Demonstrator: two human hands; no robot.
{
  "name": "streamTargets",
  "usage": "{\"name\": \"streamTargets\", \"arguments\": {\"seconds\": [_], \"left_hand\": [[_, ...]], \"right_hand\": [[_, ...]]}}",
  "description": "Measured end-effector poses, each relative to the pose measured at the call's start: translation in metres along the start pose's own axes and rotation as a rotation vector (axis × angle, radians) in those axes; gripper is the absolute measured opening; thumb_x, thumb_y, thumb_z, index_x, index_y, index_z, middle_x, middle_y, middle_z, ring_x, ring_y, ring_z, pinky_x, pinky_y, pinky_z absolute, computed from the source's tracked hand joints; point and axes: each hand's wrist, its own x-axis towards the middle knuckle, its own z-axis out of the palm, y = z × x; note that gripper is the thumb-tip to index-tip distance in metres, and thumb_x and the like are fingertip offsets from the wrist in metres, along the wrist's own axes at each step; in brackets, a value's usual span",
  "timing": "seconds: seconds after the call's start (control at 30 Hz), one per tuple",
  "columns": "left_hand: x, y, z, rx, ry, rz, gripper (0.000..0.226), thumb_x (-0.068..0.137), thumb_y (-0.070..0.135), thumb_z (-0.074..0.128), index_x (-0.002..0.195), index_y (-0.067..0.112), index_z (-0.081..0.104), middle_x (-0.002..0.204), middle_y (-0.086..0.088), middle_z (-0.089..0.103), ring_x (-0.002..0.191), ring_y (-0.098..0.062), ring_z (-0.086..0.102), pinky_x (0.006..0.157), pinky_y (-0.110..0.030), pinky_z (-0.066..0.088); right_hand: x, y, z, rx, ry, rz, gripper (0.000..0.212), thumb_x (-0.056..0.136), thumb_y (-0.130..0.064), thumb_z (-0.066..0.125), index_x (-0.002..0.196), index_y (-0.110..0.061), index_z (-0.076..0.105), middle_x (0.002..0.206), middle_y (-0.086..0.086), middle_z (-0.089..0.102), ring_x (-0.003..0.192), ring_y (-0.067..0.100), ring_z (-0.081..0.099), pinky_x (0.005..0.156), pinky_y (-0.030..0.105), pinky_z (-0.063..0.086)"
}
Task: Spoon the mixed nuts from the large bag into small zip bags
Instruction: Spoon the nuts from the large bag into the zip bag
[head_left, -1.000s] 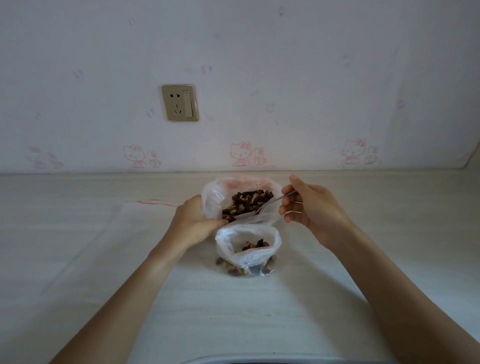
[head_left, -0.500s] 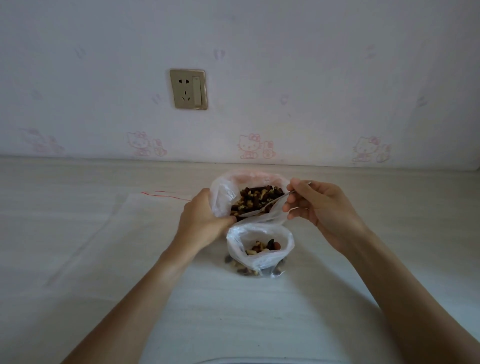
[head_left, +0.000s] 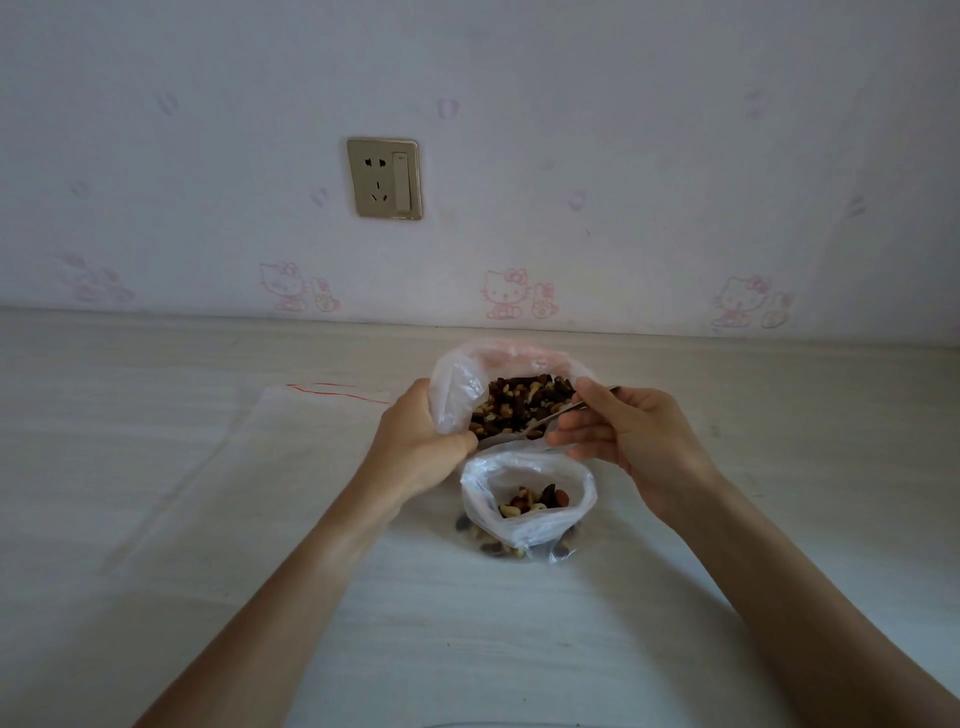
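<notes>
Spoon (head_left: 553, 417) pinched by right hand (head_left: 631, 441), bowl down-left in large bag (head_left: 457, 395); left hand (head_left: 421, 447) grips bag.

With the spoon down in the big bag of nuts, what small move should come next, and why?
Probably lift a spoonful toward the small bag. The right hand holds the spoon with its bowl in the nuts, the left hand holds the large bag open, and the small bag stands open, only partly filled.

Gold wall socket (head_left: 384, 178), cartoon-cat wallpaper (head_left: 503, 293), pale tabletop (head_left: 156, 519)
</notes>
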Motion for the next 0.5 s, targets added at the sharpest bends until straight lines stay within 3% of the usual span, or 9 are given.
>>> {"name": "streamTargets", "arguments": {"seconds": [0.17, 0.33, 0.5], "left_hand": [[0.0005, -0.0007, 0.0003, 0.000, -0.008, 0.002, 0.047, 0.079, 0.018, 0.083, 0.119, 0.028, 0.059, 0.110, 0.009, 0.068, 0.101, -0.011, 0.065, 0.090, -0.039, 0.058], [-0.0012, -0.0004, 0.0007, -0.028, -0.016, 0.025, 0.046, 0.077, 0.029, 0.087, 0.114, 0.033, 0.060, 0.107, 0.013, 0.069, 0.098, -0.008, 0.065, 0.085, -0.033, 0.057], [-0.0020, -0.0016, 0.0005, -0.023, -0.017, 0.025, 0.044, 0.080, 0.020, 0.081, 0.117, 0.032, 0.060, 0.109, 0.011, 0.069, 0.099, -0.009, 0.066, 0.084, -0.033, 0.058]], "right_hand": [[0.0004, 0.0017, 0.0048, -0.057, 0.073, -0.095, 0.034, 0.102, -0.022, 0.064, 0.092, 0.009, 0.073, 0.081, 0.024, 0.076, 0.070, 0.032, 0.077, 0.053, 0.028, 0.059], [0.0012, 0.0009, 0.0086, -0.108, 0.137, -0.237, 0.027, 0.102, -0.023, 0.063, 0.093, 0.001, 0.072, 0.078, 0.021, 0.075, 0.069, 0.034, 0.076, 0.051, 0.033, 0.057], [0.0009, -0.0007, 0.0059, -0.074, 0.103, -0.207, 0.028, 0.103, -0.024, 0.062, 0.091, -0.001, 0.071, 0.079, 0.024, 0.074, 0.068, 0.035, 0.074, 0.050, 0.033, 0.056]]}}
